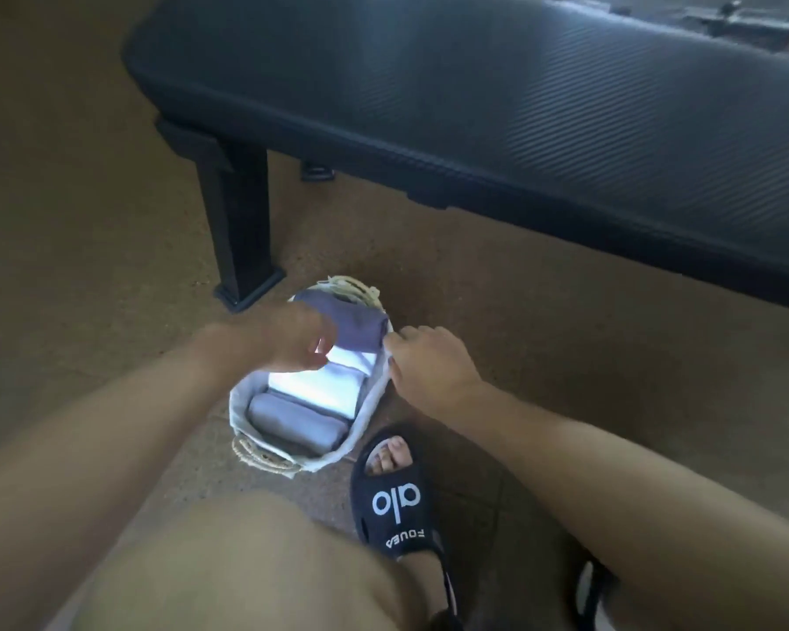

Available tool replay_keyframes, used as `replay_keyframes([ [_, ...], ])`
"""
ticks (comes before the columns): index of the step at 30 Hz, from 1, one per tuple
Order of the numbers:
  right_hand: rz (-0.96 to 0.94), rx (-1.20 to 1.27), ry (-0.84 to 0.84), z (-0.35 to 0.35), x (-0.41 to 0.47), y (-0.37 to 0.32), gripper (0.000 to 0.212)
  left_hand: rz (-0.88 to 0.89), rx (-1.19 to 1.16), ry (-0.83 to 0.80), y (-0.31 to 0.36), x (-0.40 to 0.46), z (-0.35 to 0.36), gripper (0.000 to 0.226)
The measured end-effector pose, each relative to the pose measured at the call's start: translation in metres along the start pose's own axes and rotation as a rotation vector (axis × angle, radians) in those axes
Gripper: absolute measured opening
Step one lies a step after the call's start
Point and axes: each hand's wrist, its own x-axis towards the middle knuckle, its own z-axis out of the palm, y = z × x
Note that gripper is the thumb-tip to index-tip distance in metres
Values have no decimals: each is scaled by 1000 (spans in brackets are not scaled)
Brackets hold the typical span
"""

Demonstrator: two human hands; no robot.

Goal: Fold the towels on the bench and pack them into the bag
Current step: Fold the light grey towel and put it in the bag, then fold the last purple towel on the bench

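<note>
Down on the speckled brown floor (pixel 543 311), the white-lined bag (pixel 265 393) holds folded towels: a purple towel (pixel 361 327) between both hands, a white towel (pixel 320 389) and a grey towel (pixel 292 423) nearer. Left hand (pixel 292 339) hovers blurred, fingers loosely curled; right hand (pixel 424 362) pinches the bag's rim. Beyond the fingers stands the black padded worktop (pixel 497 88); a black sandal (pixel 395 494) sits nearer.

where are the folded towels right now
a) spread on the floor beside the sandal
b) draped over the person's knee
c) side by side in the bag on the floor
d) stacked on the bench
c: the folded towels lie packed in a row inside the bag, which stands on the floor in front of the bench; no towel shows on the bench's visible top.
</note>
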Motion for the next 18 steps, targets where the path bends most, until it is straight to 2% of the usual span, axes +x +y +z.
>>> replay_keyframes([
  [2, 42, -14, 70, -41, -18, 21, 27, 12, 54, -6, 27, -11, -49, 22],
  [5, 77, -7, 175, -103, -55, 45, 29, 56, -7, -15, 76, -31, -121, 16],
  [9, 147, -138, 344, -179, -108, 95, 17, 170, -159, 149, 150, -51, -194, 8],
  [12, 348, -147, 464, -217, -153, 156, 12, 251, -240, 397, 213, -45, -218, 3],
  [14, 513, -100, 518, -229, -185, 197, 20, 293, -325, 515, 254, -35, -220, 4],
  [18, 812, 13, 587, -234, -236, 251, 37, 368, -310, 529, 319, -14, -219, 18],
])
